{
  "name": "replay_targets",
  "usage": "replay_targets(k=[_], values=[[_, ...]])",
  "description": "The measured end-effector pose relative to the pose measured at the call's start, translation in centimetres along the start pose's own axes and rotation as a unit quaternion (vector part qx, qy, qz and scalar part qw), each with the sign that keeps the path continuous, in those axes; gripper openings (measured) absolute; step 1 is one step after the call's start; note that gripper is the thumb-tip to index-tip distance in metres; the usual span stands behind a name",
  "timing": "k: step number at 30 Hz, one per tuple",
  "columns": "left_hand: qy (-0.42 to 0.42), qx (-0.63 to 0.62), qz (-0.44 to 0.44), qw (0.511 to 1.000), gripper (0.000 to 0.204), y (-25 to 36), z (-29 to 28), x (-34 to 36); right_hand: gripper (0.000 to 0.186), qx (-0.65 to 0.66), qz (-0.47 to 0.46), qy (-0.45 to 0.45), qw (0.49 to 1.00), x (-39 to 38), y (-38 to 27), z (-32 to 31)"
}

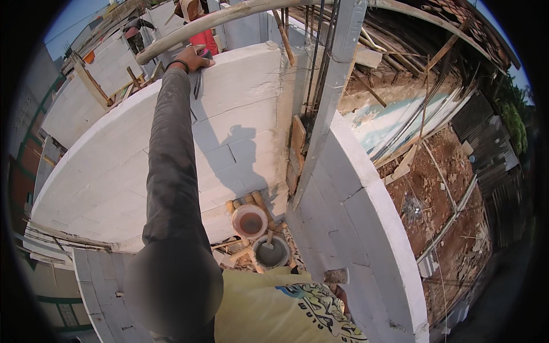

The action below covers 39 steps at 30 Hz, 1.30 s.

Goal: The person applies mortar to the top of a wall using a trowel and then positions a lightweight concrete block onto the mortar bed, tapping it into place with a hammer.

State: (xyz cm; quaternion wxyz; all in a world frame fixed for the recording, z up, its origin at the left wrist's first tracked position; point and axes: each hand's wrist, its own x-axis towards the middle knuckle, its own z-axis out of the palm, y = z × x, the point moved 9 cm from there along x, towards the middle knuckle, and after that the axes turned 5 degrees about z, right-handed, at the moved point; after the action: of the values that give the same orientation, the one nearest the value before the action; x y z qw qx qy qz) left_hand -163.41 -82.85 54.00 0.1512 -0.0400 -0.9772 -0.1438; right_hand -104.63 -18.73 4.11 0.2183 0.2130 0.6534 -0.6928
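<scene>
My left arm, in a dark grey sleeve, stretches forward to the top of a white block wall (pixel 240 108). At that wall's upper edge my left hand (pixel 190 58), with a dark band at the wrist, is closed on a small dark tool (pixel 198 86) whose thin end points down the wall face. Its exact kind does not show. Beside my yellow shirt, a small part of what looks like my right hand (pixel 342 298) shows, its fingers hidden. Just above it is a brown and grey box-shaped piece (pixel 336 276); whether that hand grips it is unclear.
Below stand a pale bucket of brownish liquid (pixel 250 222) and a dark bucket of grey mortar (pixel 271 252) with a scoop. A second block wall (pixel 372 217) runs along the right. A wooden pole (pixel 229 18) crosses above; a post (pixel 334 86) rises at the corner. Two people are beyond.
</scene>
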Motion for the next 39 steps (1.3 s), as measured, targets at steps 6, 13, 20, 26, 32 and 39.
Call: replay_targets(k=[6,13,20,26,32,39], values=[[0.061,0.030,-0.004,0.998,0.100,-0.6,-1.1,-0.3,0.030,-0.310,-0.065,0.013,0.948,1.6,-6.8,2.4],[0.375,-0.171,-0.040,0.910,0.059,5.4,6.3,-21.6,0.029,-0.230,-0.015,-0.059,0.971,2.3,-17.4,8.1],[-0.212,-0.722,-0.203,0.627,0.038,26.2,35.8,-49.9,0.029,-0.191,-0.060,-0.178,0.963,5.2,-27.3,17.2],[-0.193,-0.751,-0.369,0.512,0.027,29.4,39.0,-54.5,0.034,-0.446,-0.062,-0.178,0.875,9.8,-18.3,18.3],[-0.199,-0.728,-0.498,0.426,0.025,30.2,42.2,-59.8,0.035,-0.514,-0.104,-0.219,0.823,6.6,-15.1,19.3],[0.016,-0.762,-0.533,0.369,0.025,27.3,42.1,-57.7,0.053,-0.491,-0.141,-0.240,0.825,4.4,-16.2,19.8]])
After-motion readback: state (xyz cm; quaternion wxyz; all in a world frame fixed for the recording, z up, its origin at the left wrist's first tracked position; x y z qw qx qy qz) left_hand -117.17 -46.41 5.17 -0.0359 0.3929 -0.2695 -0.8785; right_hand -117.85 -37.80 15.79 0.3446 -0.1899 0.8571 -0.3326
